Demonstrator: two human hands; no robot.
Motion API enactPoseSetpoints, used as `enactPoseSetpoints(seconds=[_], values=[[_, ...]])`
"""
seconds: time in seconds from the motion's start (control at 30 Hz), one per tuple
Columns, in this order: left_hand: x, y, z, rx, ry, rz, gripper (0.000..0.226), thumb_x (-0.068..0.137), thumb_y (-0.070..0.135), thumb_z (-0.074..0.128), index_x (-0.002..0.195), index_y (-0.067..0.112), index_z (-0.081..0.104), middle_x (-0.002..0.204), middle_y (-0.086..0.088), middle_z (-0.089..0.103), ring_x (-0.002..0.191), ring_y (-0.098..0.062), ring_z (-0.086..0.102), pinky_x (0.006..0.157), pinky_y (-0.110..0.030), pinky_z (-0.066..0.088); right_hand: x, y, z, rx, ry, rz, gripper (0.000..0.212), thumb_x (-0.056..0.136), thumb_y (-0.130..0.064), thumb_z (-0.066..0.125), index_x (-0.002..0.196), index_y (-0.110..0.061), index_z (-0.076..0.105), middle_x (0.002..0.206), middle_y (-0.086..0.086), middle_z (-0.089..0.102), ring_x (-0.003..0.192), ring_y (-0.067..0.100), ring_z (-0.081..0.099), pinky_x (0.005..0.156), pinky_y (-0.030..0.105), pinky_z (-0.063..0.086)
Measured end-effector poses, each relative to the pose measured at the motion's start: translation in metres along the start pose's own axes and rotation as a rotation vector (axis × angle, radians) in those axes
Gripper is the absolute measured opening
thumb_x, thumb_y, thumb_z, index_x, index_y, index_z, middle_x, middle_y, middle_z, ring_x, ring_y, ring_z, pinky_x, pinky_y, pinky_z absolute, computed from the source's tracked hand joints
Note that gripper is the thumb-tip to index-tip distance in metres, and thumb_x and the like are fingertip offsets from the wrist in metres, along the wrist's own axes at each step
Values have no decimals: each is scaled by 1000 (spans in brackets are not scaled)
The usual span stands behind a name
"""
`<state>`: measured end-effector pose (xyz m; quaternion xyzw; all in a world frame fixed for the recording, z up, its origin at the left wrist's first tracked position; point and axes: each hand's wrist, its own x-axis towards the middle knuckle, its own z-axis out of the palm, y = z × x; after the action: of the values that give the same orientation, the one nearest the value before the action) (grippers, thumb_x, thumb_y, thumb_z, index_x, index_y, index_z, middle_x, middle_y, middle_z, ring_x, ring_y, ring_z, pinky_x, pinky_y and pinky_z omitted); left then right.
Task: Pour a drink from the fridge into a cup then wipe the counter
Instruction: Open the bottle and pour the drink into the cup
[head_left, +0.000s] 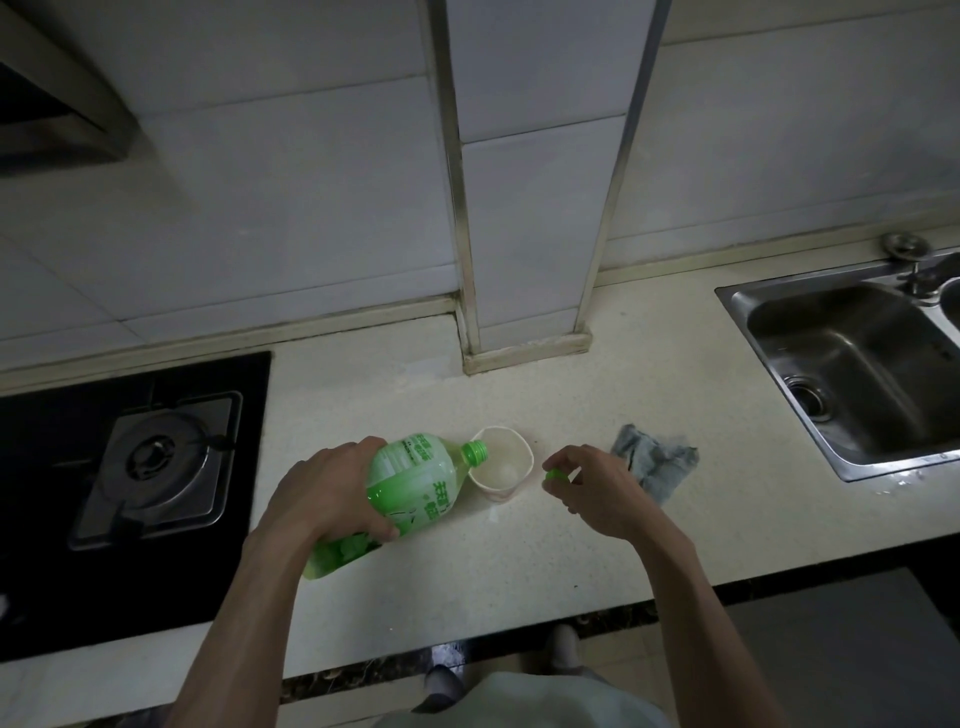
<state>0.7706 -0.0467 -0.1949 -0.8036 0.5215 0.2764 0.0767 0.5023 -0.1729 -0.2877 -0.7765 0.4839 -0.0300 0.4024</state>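
Note:
My left hand (332, 496) grips a green drink bottle (415, 480) that is tilted far over, its open neck at the rim of a white paper cup (503, 465). The cup stands on the pale counter (519, 551) and looks squeezed out of round. Whether liquid is flowing I cannot tell. Just right of the cup, my right hand (597, 493) pinches the green bottle cap (556, 475) in its fingertips. A crumpled grey-blue cloth (657, 465) lies on the counter right behind my right hand.
A black gas hob (156, 467) with one burner fills the counter's left part. A steel sink (852, 374) with a tap sits at the right. A tiled pillar (524, 208) juts out behind the cup. Small wet spots mark the counter near the cup.

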Motion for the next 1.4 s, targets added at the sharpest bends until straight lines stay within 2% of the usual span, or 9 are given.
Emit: enactPoseSetpoints(seconds=[0.17,0.3,0.5,0.77,0.97,1.1,1.2,1.27,1.4], values=[[0,-5,-1,-77,36,50,92,56,48,85,136,35,41,115,11,60,99,-14,58,81,-34,52,0,-7,1,55,49,-3,25,93,-30,61,116,-20,62,110,-3,63,83,12,64,78,32,58],[-1,-10,1,-179,87,134,96,52,52,84,136,38,41,115,14,59,100,-11,57,84,-35,52,-3,-22,-5,230,146,-41,20,91,-25,66,111,-23,63,104,-3,66,72,4,65,62,17,51],[-9,-11,13,-410,167,257,93,54,48,87,134,45,40,116,21,58,104,-5,56,86,-32,51,-17,-58,-24,589,125,-163,28,89,-9,66,116,-16,64,99,3,70,71,9,68,67,22,56],[-22,-17,23,-540,192,305,92,54,48,88,133,50,41,120,28,56,110,3,54,91,-29,50,-25,-83,-32,639,113,-293,30,86,-3,69,114,-12,69,91,2,72,68,10,66,64,21,53],[-41,-25,16,-700,88,275,87,55,36,94,129,45,49,112,24,65,102,3,63,86,-26,56,-29,-102,-45,445,58,-539,38,82,8,68,114,-12,69,114,2,66,95,19,66,82,26,56],[-57,-32,10,-917,-114,317,75,62,6,91,126,26,57,113,3,72,103,-14,70,84,-34,58,-35,-122,-58,429,-54,-673,38,81,14,65,114,-5,68,121,4,65,114,17,62,94,30,53],[-64,-37,12,-1009,-172,359,70,65,-7,85,126,14,57,114,-7,72,105,-25,70,84,-36,58,-42,-139,-68,435,-136,-719,36,80,7,67,115,-4,67,119,6,65,112,20,63,93,30,53],[-66,-39,14,-1028,-164,368,71,65,-8,84,127,13,56,115,-8,72,106,-25,69,85,-38,58,-44,-149,-72,350,-128,-680,38,78,-8,71,115,-11,69,109,1,67,100,19,66,86,27,56],[-67,-40,14,-1022,-103,348,74,63,-4,87,126,22,57,114,-1,72,106,-18,69,84,-32,57,-43,-165,-66,258,15,-512,32,69,-38,73,91,-15,73,72,-5,70,61,7,65,56,17,52]])
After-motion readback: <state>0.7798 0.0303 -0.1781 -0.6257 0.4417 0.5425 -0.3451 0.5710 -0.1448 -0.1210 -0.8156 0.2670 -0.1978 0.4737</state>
